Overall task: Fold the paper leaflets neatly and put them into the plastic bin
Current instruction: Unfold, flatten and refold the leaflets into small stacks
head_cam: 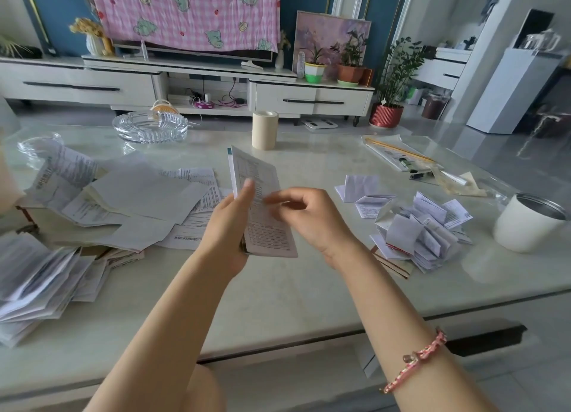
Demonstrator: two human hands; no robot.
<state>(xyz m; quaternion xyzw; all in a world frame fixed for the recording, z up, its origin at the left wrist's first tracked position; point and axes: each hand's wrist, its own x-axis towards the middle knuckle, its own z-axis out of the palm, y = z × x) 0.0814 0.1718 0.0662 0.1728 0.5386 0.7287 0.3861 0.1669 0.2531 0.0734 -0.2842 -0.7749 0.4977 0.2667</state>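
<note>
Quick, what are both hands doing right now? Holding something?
Left hand: holds the leaflet upright, thumb across its front.
Right hand: curled fingers at the leaflet, blurred; a pinch cannot be told.

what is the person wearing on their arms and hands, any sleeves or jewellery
Both forearms are bare, with no sleeves in view. The right forearm carries a pink braided cord bracelet with a few small beads. The left hand and right hand show no rings, gloves or watch.
</note>
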